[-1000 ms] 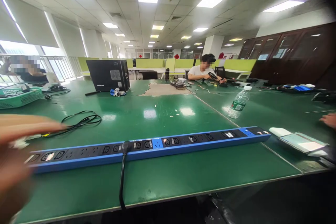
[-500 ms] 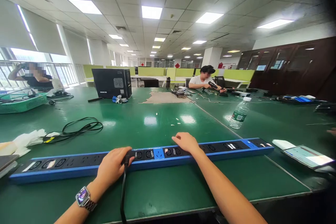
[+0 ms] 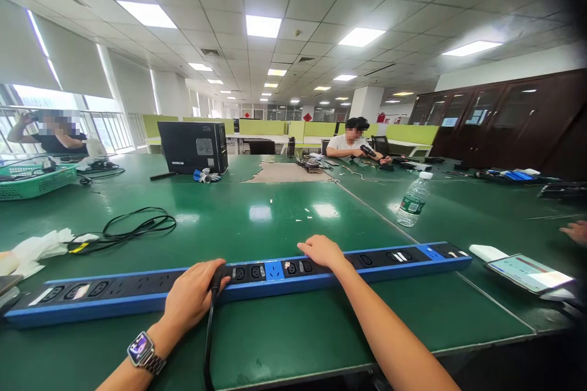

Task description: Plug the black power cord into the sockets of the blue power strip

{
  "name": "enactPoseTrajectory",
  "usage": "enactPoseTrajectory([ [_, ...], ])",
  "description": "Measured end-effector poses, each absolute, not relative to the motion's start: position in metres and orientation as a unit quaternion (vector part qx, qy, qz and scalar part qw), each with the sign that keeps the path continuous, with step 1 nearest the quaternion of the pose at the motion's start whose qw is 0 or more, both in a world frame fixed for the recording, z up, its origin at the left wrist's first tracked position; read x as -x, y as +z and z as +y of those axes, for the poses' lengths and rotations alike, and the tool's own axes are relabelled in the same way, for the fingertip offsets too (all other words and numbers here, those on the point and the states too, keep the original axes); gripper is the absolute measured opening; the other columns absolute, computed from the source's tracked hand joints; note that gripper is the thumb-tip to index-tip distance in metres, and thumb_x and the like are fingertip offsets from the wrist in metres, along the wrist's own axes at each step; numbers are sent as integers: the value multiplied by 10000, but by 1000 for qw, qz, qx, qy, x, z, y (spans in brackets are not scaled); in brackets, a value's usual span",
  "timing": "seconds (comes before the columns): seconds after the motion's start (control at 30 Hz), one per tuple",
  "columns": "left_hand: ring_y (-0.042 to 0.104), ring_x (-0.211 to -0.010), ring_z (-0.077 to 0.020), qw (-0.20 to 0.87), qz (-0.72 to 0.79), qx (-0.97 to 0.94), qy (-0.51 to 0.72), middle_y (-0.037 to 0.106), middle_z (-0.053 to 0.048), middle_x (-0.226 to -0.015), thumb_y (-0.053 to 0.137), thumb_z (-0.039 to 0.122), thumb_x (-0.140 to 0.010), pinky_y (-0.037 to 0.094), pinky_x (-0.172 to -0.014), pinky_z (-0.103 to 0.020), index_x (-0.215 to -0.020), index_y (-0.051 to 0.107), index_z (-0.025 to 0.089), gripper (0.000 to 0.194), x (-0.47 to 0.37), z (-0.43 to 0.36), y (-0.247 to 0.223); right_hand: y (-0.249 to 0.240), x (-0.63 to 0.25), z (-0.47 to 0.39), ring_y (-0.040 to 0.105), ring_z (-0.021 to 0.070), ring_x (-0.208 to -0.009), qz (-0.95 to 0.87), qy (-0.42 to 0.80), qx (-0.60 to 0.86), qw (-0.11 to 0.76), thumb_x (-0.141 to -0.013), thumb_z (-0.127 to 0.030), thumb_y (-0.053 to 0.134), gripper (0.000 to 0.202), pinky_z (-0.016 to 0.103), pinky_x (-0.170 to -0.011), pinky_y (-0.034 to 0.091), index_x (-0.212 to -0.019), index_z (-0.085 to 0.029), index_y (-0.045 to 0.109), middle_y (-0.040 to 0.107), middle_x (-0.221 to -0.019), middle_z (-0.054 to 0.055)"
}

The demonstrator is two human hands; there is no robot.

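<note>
A long blue power strip [image 3: 293, 284] with black socket panels lies across the front of the green table. My left hand [image 3: 195, 293], with a watch on its wrist, is closed round a black plug [image 3: 215, 281] at a socket left of the strip's middle. The plug's cable [image 3: 208, 342] hangs down toward me over the table edge. My right hand [image 3: 323, 252] rests over the strip right of its middle, fingers wrapped over the far side and partly hidden.
A coiled black cable [image 3: 137, 229] and white tissue [image 3: 41, 250] lie at left, a green basket [image 3: 41, 186] behind. A computer case [image 3: 195, 146], bottle [image 3: 414, 200] and phone [image 3: 529, 273] stand or lie around. One person [image 3: 353, 140] sits opposite; another's hand [image 3: 575, 232] is at right.
The whole view has shifted slightly, moving the strip and both hands a little left in the picture. Both hands keep their places on the strip. The other person's hand at right shows more.
</note>
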State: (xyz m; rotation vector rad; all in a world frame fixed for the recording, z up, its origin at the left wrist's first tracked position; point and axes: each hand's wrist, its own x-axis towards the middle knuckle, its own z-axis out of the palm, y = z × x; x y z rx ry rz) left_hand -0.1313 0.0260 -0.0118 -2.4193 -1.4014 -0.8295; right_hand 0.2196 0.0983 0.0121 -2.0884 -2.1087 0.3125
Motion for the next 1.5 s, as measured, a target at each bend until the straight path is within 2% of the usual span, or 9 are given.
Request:
enactPoseTrajectory([
  [0.37,710,-910,-223,142,-471,822,-286,748,-75,-1012,400,522,-971,563,-821,-333,-1131,621,188,431,130,25,-11,14,-220,97,614,166,-689,-700,117,699,84,-918,-491,411,457,248,-582,337,-686,-222,698,693,-751,43],
  [1.23,713,-919,-227,111,-482,816,-299,756,-65,-1018,415,545,-949,570,-827,-338,-1108,648,224,427,129,24,-7,15,-221,97,622,160,-688,-691,142,703,95,-924,-509,436,449,247,-604,361,-714,-225,714,706,-759,33],
  [1.5,711,-922,-228,115,-481,820,-289,754,-72,-1022,404,534,-959,568,-830,-340,-1119,636,203,435,129,23,-7,17,-220,95,615,157,-670,-690,145,703,93,-924,-497,428,446,248,-589,352,-719,-223,714,707,-762,35],
])
